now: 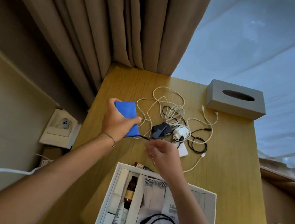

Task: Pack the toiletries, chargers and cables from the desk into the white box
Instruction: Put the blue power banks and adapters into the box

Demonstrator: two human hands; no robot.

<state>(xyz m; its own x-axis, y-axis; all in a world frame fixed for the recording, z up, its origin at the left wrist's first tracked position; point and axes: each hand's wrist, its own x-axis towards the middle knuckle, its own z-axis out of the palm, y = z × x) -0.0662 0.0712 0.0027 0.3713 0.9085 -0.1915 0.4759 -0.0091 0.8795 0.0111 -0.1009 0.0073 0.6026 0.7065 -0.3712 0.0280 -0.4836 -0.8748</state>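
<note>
Blue pack (126,118) above the desk's (230,175) left edge, clamped by left hand (116,124), thumb on top, fingers curled underneath. Right hand (164,155) blurred beside its black lead (147,137); grip unclear. White box (108,194) nearest; labels unreadable.

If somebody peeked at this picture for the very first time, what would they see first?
Probably the bright blue pack that the left hand grips above the left side of the wooden desk, with a black cord hanging from it. Next comes the messy tangle of white and black cables in the middle of the desk. Near the bottom sits the open white box, already holding a brown bottle and another blue pack.
</note>
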